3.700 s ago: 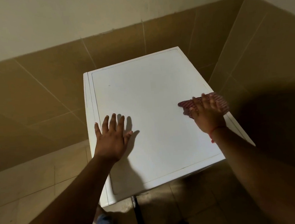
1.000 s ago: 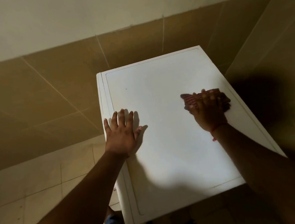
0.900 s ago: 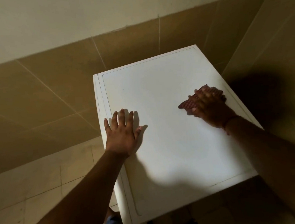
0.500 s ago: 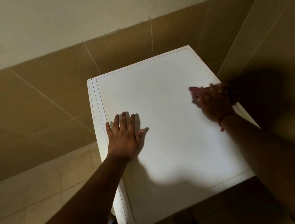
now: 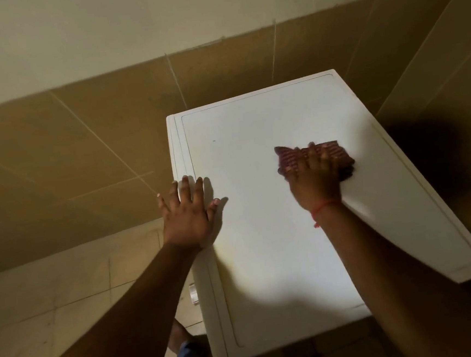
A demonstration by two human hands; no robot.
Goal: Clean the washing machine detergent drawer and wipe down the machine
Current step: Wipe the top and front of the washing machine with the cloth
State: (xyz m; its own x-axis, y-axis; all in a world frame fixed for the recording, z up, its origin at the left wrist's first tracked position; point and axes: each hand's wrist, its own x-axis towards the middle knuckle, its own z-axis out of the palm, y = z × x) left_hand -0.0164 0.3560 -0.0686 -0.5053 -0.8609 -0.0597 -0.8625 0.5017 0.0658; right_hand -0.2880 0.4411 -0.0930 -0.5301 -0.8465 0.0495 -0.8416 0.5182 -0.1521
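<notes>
My left hand (image 5: 187, 213) lies flat on the white top of the machine (image 5: 262, 233), fingers straight and spread, near its edge at nine o'clock; the little finger hangs just past that edge. My right hand (image 5: 315, 180) presses a red patterned cloth (image 5: 292, 157) down on the top toward three o'clock, fingers laid over it and bent a little at the knuckles; the cloth sticks out beyond my fingertips at twelve and toward nine o'clock. A red string (image 5: 321, 208) circles my right wrist, one end dangling. The two hands are well apart, with bare white lid between them. A small dark speck (image 5: 214, 141) sits on the lid at eleven o'clock from my left hand. Brown tiled wall (image 5: 97, 139) runs behind the machine from nine to twelve o'clock, and paler floor tiles (image 5: 55, 308) show at seven o'clock. The drawer is not in sight from here.
</notes>
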